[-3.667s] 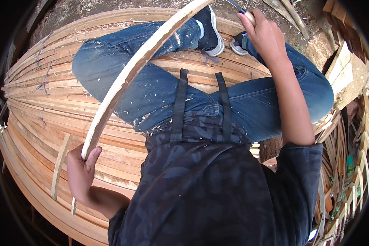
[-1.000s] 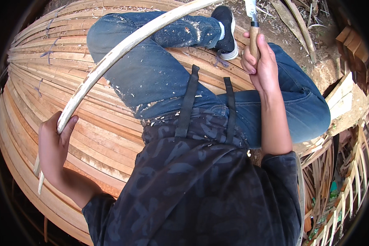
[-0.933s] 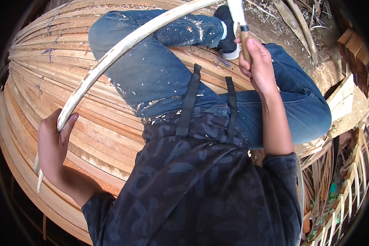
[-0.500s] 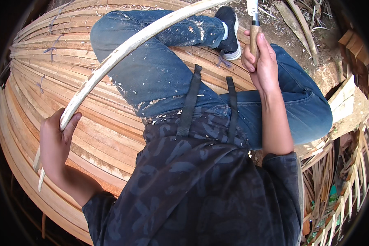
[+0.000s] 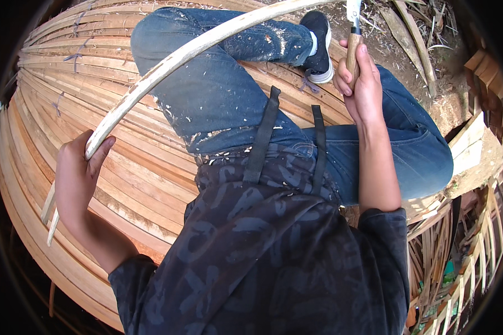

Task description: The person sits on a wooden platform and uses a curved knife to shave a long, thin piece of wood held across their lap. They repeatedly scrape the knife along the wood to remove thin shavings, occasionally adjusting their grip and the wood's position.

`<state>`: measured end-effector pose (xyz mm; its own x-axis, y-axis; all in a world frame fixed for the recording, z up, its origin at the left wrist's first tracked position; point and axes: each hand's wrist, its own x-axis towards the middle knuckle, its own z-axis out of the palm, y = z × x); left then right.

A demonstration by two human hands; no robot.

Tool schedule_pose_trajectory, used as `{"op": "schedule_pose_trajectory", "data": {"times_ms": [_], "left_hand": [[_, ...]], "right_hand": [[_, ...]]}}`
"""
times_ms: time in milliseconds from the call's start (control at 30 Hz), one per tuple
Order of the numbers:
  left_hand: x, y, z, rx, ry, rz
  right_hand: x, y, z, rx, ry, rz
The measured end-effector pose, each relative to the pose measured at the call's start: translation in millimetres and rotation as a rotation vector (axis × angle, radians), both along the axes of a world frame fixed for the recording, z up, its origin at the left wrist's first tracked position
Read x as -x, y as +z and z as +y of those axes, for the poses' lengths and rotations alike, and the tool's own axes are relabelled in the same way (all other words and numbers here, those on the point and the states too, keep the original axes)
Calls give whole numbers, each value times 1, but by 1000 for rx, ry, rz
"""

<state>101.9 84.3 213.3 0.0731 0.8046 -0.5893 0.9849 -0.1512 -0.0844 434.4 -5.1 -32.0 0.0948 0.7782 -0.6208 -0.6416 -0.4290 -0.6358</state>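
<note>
Two bare hands belonging to one seated person, viewed from above, are each closed around something. At the left of the frame, the left hand (image 5: 77, 167) grips a long, pale, peeled wooden pole (image 5: 167, 67), its thumb and fingers wrapped round the near end. The pole looks arched, rising from that fist across the upper left and running out of the frame at the top centre. At the upper right, the right hand (image 5: 364, 81) holds a metal-bladed knife with a brown wooden handle (image 5: 353, 53), fingers curled round the handle and blade pointing up. The blade is cut off by the top edge, just right of the pole; whether the two touch beyond that edge cannot be told. The person's blue denim jeans (image 5: 207, 84), dotted with pale wood shavings, fill the middle, the legs folded. A black patterned short-sleeved shirt (image 5: 274, 251) fills the lower centre, with two black fabric straps (image 5: 264, 134) lying over the lap above it. A black shoe with a white sole (image 5: 317, 47) sits at the upper centre. Long, light-brown wooden slats (image 5: 134, 173) fan across the left side, with thin purplish ties (image 5: 75, 57) at the upper left. Narrow pale wooden strips (image 5: 480, 245) crowd the lower right.
</note>
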Motion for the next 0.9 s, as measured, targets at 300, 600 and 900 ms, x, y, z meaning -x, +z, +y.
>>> {"op": "schedule_pose_trajectory", "data": {"times_ms": [300,600,900], "left_hand": [[53,-63,10,70,-9,-15],[77,-97,14,100,37,-58],[77,-104,17,85,35,-48]], "right_hand": [[23,-18,-3,60,168,-126],[25,-25,4,40,579,-181],[39,-42,8,56,505,-173]]}}
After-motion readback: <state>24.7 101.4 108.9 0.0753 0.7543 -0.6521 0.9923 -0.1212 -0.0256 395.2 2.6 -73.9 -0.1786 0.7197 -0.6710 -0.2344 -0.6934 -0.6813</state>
